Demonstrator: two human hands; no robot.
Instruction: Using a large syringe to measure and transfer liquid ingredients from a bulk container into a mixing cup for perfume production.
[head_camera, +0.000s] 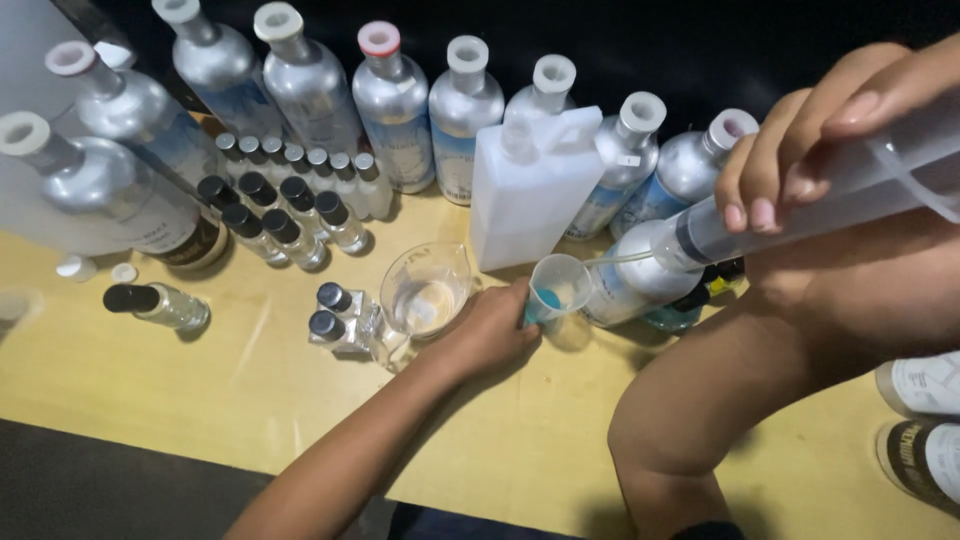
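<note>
Left hand: the left hand reaches in from below, forearm slanting up across the wooden table, fingers curled shut around the lower part of a small clear plastic cup.
Cup: it stands upright on the table, its mouth open just above and to the right of the curled fingers; a bit of blue shows low inside it.
Right hand: the right hand is raised high to the right of the cup, fingers folded down over the barrel of a large clear syringe, gripping it firmly.
Syringe: it slants down and left from that grip, its thin tip reaching the cup's rim.
Beaker: a clear glass beaker with a spout sits just left of the left hand, touching or nearly touching the knuckles.
Small vials: black-capped glass vials lie just beyond the beaker; more stand further back left, and one lies alone on its side, well apart.
White jug: a white plastic jug stands right behind the cup.
Back row: silver metal bottles line the far edge, behind everything.
</note>
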